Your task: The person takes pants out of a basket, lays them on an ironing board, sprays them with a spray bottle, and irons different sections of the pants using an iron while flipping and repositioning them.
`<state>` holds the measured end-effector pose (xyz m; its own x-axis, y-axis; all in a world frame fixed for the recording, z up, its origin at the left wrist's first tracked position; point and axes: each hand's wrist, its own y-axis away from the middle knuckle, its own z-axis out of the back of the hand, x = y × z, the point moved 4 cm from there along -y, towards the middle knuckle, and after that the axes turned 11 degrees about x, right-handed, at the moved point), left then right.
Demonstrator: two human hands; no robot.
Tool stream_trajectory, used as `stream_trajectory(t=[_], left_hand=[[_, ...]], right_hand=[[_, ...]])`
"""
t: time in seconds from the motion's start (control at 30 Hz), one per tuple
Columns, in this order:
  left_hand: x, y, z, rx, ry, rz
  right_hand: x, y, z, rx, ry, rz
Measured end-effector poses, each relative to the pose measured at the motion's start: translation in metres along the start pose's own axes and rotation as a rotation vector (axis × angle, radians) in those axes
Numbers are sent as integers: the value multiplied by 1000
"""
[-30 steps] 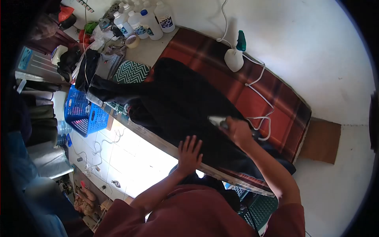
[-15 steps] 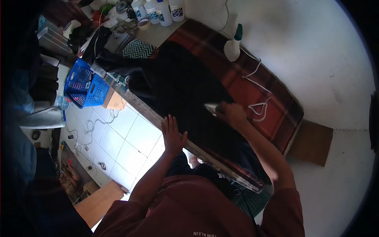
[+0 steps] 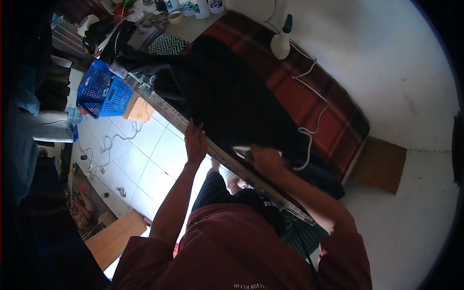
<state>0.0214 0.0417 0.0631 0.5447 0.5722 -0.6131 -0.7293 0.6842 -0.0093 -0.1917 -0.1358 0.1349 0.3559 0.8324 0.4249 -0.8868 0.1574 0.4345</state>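
Observation:
A black garment (image 3: 232, 96) lies spread over the red plaid cloth (image 3: 309, 96) on the table. My right hand (image 3: 263, 158) is closed round the handle of an iron (image 3: 241, 151), whose light tip points left, low on the garment near the table's front edge. The iron's white cord (image 3: 309, 133) runs back over the plaid cloth. My left hand (image 3: 195, 143) rests at the table's front edge (image 3: 217, 153), against the garment's border, its fingers partly bent and slightly apart, holding nothing.
A white spray bottle (image 3: 280, 46) with a green top stands by the wall. Several bottles (image 3: 200, 8) and a tape roll (image 3: 175, 17) are at the back left. A blue basket (image 3: 103, 92) sits left of the table; cardboard (image 3: 379, 164) lies at its right end.
My right hand has brought the iron down and left, toward the table's front edge. My left hand has shifted left along that edge. The camera view has also moved.

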Motion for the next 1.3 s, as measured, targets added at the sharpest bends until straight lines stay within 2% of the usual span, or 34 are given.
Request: stream_trajectory(t=[0.13,0.2,0.23,0.27,0.33,0.47,0.57,0.63,0.73,0.8,0.83,0.93,0.97,1.03,1.1,1.17,1.2,1.23,1.27,1.3], left_hand=[[-47,3,-12,-27,-192,81],[-87,10,-30,-55,-179,-181],[-105,12,-45,47,-172,-336],[-119,13,-55,53,-165,-343],[-142,17,-78,262,-288,-421],[-147,19,-90,235,-369,-393],[-151,16,-96,282,-521,-333],[-157,12,-99,321,-442,-446],[-160,10,-100,323,-446,-444],[-159,11,-101,318,-453,-452],[-159,10,-100,312,-464,-461],[-155,9,-102,293,-457,-480],[-160,5,-96,293,-459,-491],[-165,-2,-82,475,-452,-427],[-150,-17,-77,478,-446,-479],[-135,-33,-73,486,-454,-527],[-130,-43,-69,405,-541,-568],[-125,-52,-64,327,-629,-611],[-116,-64,-61,337,-642,-607],[-109,-74,-58,336,-630,-620]], right_hand=[[-15,47,-14,27,-104,-145],[-34,71,-18,-40,-60,-205],[-47,83,-18,-100,-16,-242],[-61,95,-17,-101,-16,-253],[-94,123,-10,-229,-3,-328],[-125,162,-10,-314,-10,-291],[-111,176,-24,-162,56,-123],[-115,178,-24,-207,58,-184],[-115,171,-10,-274,-8,-316],[-112,167,-14,-185,-18,-319],[-112,165,-30,-137,53,-210],[-116,168,-28,-114,105,-131],[-122,170,-20,-164,96,-176],[-131,169,-11,-156,51,-231],[-133,169,-10,-140,12,-273],[-111,160,-20,-159,81,-106],[-102,148,-19,-163,72,-97],[-95,134,-19,-168,3,-174],[-86,122,-19,-165,-68,-250],[-78,106,-13,-204,-82,-244]])
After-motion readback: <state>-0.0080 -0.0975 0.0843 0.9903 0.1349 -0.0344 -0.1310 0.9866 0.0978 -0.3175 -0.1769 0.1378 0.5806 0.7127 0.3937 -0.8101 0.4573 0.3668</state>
